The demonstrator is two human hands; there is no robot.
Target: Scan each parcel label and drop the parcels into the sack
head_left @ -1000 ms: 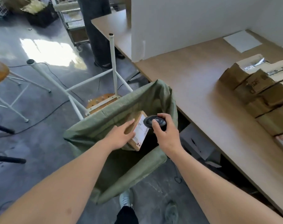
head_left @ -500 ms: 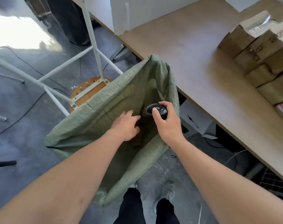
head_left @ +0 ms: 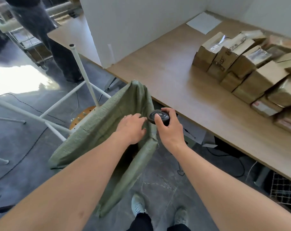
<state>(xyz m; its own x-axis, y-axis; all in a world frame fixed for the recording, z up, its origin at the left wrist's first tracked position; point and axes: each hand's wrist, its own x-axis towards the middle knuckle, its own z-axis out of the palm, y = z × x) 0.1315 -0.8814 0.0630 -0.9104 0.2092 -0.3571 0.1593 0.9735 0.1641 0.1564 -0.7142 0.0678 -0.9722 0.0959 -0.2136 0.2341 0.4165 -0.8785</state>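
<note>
A green woven sack [head_left: 106, 127] hangs open beside the wooden table [head_left: 183, 90]. My left hand [head_left: 130, 126] hovers over the sack's mouth, fingers relaxed and empty. My right hand [head_left: 168, 129] grips a round black scanner [head_left: 158, 115] at the sack's right rim, thumb on top. Several brown cardboard parcels [head_left: 251, 69] are stacked at the table's right side. No parcel shows inside the sack; its interior is dark.
An overturned white-legged stool [head_left: 84, 90] lies behind the sack. A person in dark trousers [head_left: 46, 35] stands at the far left. A white partition [head_left: 141, 27] and a paper sheet [head_left: 203, 22] sit on the table. Cables cross the floor; a wire basket [head_left: 284, 189] sits under the table.
The parcel my left hand held over the sack is gone from view; the hand dipped into the sack and now comes up empty. The scanner stayed in my right hand.
</note>
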